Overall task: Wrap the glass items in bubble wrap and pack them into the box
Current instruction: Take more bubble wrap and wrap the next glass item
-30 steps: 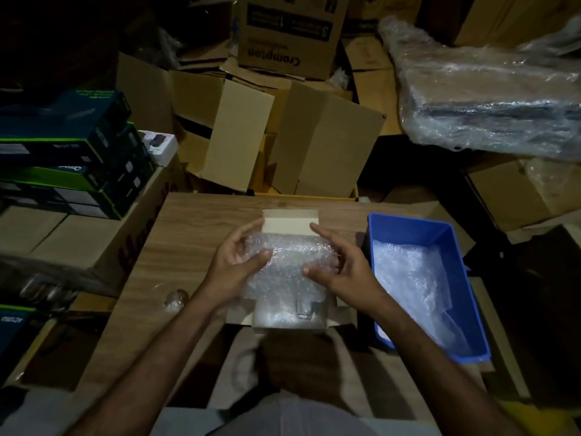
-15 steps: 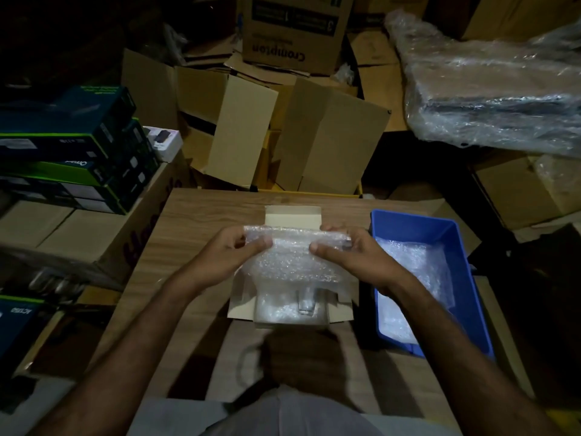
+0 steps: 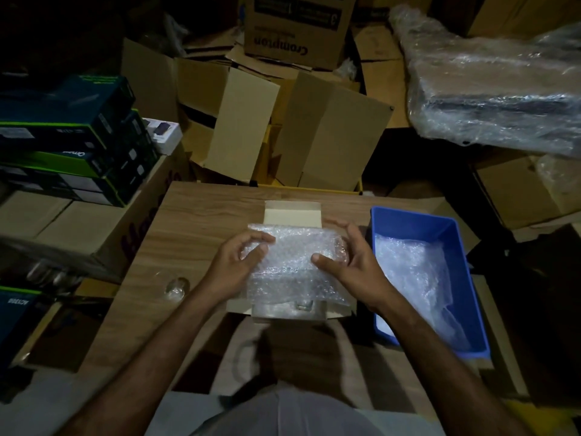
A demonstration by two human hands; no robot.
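The bubble-wrapped bundle (image 3: 294, 262) lies with its long axis running nine to three o'clock above the open box (image 3: 290, 212), left hand (image 3: 234, 264) and right hand (image 3: 352, 262) gripping opposite ends, equally near.

Counts by kind. Two hands: left hand (image 3: 234, 262) and right hand (image 3: 352, 262), at centre frame. One bubble-wrapped bundle (image 3: 295, 265) between them. One small open box (image 3: 292, 212) beneath it. One blue bin (image 3: 459, 247) at right, holding one loose sheet of bubble wrap (image 3: 415, 272). One bare glass item (image 3: 177, 288) at left on one wooden table (image 3: 201, 215).
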